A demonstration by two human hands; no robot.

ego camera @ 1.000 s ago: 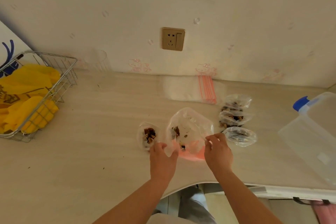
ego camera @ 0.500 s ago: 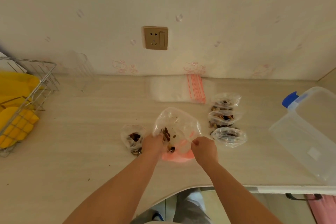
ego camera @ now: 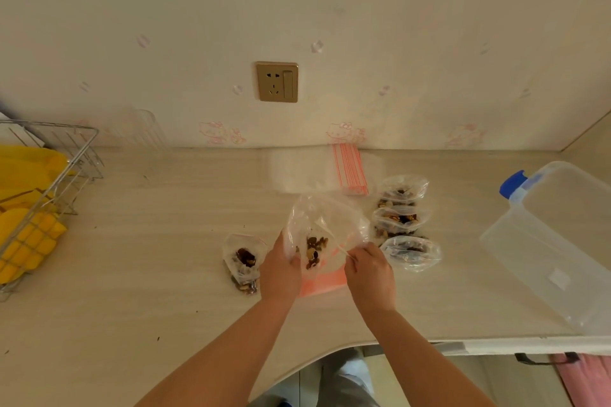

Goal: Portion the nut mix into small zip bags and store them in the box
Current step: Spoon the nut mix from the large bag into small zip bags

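a person's left hand (ego camera: 281, 269) gripped the near left edge of a large clear bag (ego camera: 325, 230) of nut mix (ego camera: 314, 249), fingers curled round the plastic. the right hand (ego camera: 370, 273) pinched the bag's right edge. the bag stood open on the tabletop (ego camera: 148, 241) between both hands. one small filled bag (ego camera: 244, 261) lay just left of the left fingers; three filled bags (ego camera: 401, 221) sat right of the right fingers. the clear storage box (ego camera: 558, 241) stood well apart, farther right.

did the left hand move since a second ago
Yes. The left hand was at the near edge of the large nut mix bag, clear of the small filled bag; now it grips the large bag's left side, closer to that small bag.
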